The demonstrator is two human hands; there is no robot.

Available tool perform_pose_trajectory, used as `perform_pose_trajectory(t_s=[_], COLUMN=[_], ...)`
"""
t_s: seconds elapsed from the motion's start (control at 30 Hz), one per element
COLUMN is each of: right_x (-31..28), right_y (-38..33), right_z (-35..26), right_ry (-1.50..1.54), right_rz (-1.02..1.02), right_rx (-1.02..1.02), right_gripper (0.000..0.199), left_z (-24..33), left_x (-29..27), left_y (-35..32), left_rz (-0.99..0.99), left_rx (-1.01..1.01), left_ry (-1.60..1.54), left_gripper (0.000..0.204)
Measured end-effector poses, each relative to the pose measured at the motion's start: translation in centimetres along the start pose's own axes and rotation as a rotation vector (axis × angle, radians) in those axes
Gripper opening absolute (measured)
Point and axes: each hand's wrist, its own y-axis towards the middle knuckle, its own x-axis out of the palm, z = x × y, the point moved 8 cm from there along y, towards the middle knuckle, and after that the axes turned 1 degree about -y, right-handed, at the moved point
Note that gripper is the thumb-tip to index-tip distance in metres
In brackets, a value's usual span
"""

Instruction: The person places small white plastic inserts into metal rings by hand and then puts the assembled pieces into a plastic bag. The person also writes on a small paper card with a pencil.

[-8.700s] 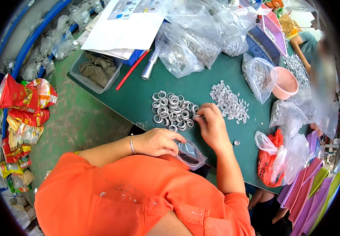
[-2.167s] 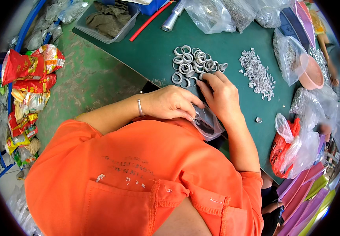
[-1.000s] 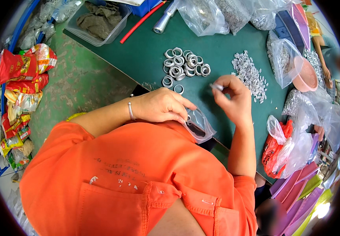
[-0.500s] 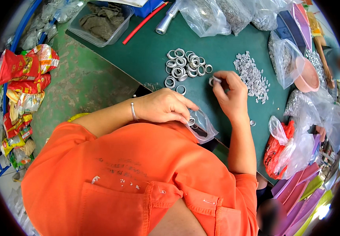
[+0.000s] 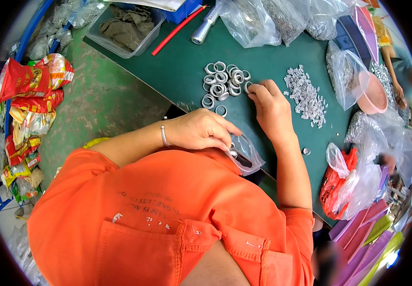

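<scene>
My left hand is closed on the rim of a small clear plastic bag at the table's near edge. A few shiny ring shapes show inside the bag, partly covered by my fingers. Beyond it, my right hand has its fingertips pinched on a silver metal ring at the right edge of a loose pile. That pile of silver rings lies on the green table, some rings overlapping. To the right of my right hand spreads a heap of small silver pieces.
A single ring lies right of my right forearm. Along the back are a clear tub with cloth, a red pencil, a tapered metal rod and filled plastic bags. A pink bowl and a red bag stand right.
My right hand has moved left and slightly away from me, to the edge of the ring pile. My left hand stays at the bag.
</scene>
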Motion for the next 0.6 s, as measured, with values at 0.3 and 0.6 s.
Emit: perform_pose_trajectory(t_s=[0.3, 0.6], right_x=[-0.7, 0.5], right_y=[-2.6, 2.8], right_z=[-3.3, -2.0], right_ry=[0.627, 0.275], right_rz=[-0.457, 0.031], right_rx=[-0.054, 0.010], right_gripper=[0.011, 0.024], left_z=[-0.2, -0.2], left_x=[0.2, 0.1], left_y=[-0.1, -0.2], left_rz=[-0.033, 0.000], left_rx=[-0.038, -0.010], left_ry=[0.013, -0.002], left_gripper=[0.007, 0.008])
